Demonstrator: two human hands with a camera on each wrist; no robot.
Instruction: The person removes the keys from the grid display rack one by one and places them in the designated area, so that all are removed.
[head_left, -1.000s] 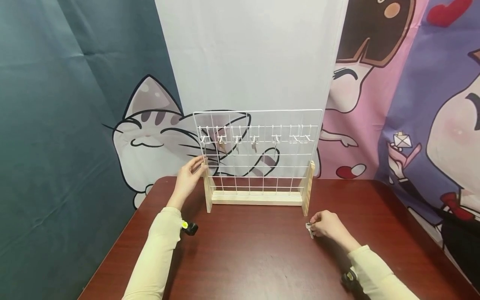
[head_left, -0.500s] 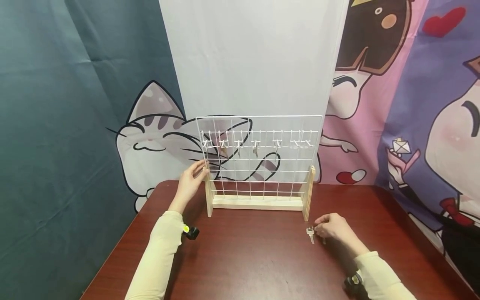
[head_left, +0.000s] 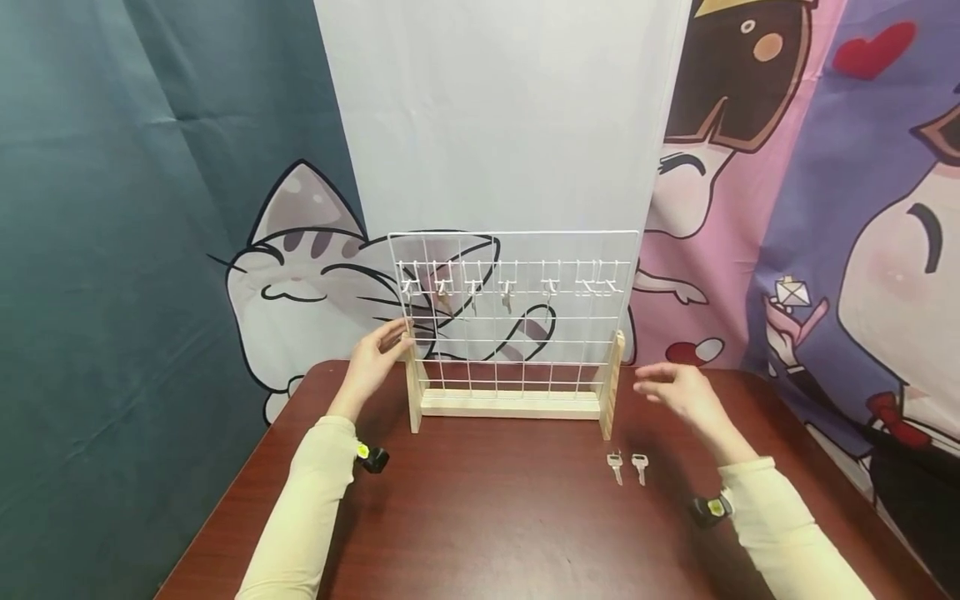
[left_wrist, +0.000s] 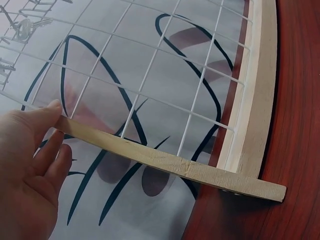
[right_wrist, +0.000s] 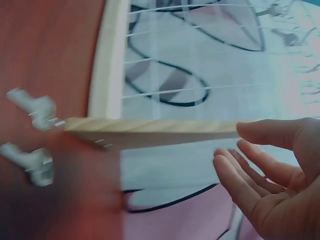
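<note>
A white wire rack stands upright on a wooden base (head_left: 510,406) between two wooden side posts. My left hand (head_left: 372,357) holds the upper end of the left post (left_wrist: 170,162), thumb and fingers on either side of it. Off to the right of the right post (head_left: 613,383), my right hand (head_left: 686,398) is raised with loosely bent fingers and nothing in them. In the right wrist view its thumb overlaps the post's end; whether it touches, I cannot tell. Two silver keys, one (head_left: 615,468) left of the other (head_left: 640,468), lie side by side on the table.
Several keys, one (head_left: 507,296) near the middle, hang from white hooks along the grid's upper part. The hooks (head_left: 600,287) at the right end carry no visible key. A dark red table (head_left: 487,517) supports the rack. Printed curtains hang behind.
My right hand has let go of the second key, now lying beside the first, and has moved up and away toward the right post. The left hand keeps its hold.
</note>
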